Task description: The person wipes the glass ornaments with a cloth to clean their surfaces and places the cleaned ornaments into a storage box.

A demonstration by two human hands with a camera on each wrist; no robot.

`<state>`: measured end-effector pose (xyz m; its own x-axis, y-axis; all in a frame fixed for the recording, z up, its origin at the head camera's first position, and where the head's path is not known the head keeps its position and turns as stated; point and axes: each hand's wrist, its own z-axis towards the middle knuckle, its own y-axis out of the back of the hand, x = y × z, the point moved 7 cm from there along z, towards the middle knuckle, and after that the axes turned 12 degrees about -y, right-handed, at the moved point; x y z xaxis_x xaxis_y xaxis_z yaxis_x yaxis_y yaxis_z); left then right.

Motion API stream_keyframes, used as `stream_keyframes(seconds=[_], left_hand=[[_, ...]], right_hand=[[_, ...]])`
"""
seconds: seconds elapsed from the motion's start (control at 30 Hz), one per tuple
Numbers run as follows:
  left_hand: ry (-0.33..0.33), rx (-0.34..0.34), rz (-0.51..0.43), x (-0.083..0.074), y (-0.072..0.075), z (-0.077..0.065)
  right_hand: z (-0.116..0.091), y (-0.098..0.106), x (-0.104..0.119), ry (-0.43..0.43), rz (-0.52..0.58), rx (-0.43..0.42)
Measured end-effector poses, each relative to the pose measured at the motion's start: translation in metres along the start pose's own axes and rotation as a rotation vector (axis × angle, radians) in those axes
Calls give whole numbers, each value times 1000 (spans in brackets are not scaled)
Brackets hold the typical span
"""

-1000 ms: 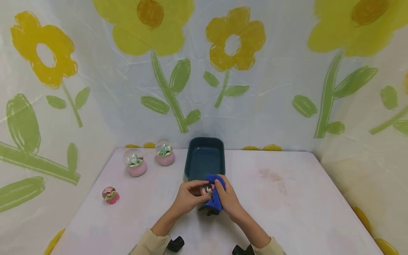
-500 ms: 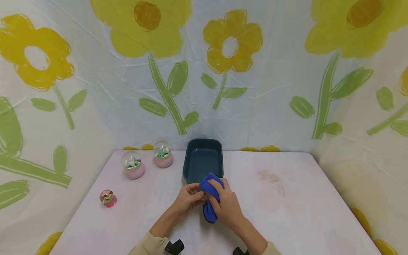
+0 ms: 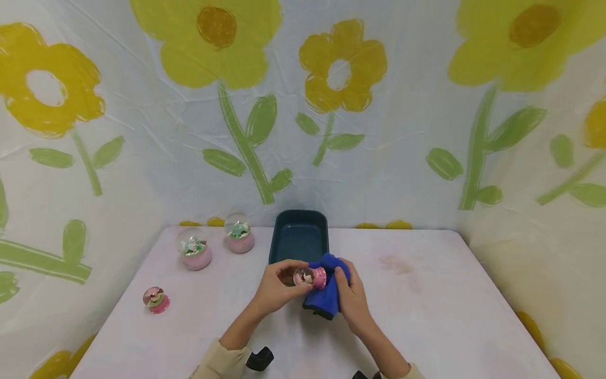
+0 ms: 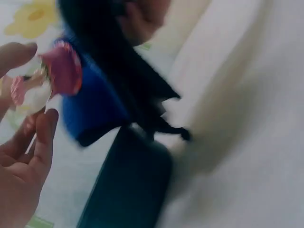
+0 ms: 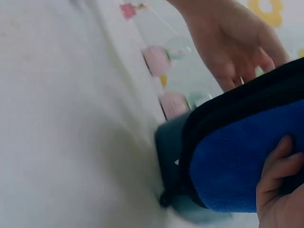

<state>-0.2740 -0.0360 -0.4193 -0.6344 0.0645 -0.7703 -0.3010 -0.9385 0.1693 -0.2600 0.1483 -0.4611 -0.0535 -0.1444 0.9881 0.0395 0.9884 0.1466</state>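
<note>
Between thumb and fingers my left hand pinches a small snow globe by its clear dome, its pink base turned toward the right. A blue cloth with a black edge is gripped in my right hand, thumb on top, right beside the globe's base. In the right wrist view the cloth hides the globe, and fingers curl over its blue side. Both hands are above the table, in front of the dark teal tray.
At the left of the table stand two larger snow globes with pink bases, a nearer one and a farther one. A small pink globe sits closer to the front left. A flower-printed curtain closes off the back.
The cloth covered the globe half a second ago; now the right hand has drawn it to the right, and the dome and pink base show. The left hand still holds the globe.
</note>
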Motion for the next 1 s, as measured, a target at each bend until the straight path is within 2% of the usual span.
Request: stream_keyframes(seconds=[0.1,0.2,0.23,0.37,0.5,0.6,0.7,0.83,1.0], left_hand=[[50,-14,20,1,2,6],[107,-14,46,7,6,11],[116,-9,51,4,7,13],[72,-16,101,12,15,27],[31,-58,118,21,20,42],[52,-59,125,35,13,46],[100,-73,129,65,10,47],[125,-129,139,100,18,61],[150,-174,168,121,28,83]], right_hand=[[-2,21,-8,-60,11,-57],[-6,34,-13,-107,-3,-61],[-8,36,-14,-119,-6,-57],[-10,43,-16,-139,-5,-54],[-13,51,-17,-146,-19,-45],[-22,62,-21,-176,-61,-58],[-29,70,-21,-193,-116,-61],[-23,72,-10,-139,-131,-46],[-14,76,-2,-88,-123,-32]])
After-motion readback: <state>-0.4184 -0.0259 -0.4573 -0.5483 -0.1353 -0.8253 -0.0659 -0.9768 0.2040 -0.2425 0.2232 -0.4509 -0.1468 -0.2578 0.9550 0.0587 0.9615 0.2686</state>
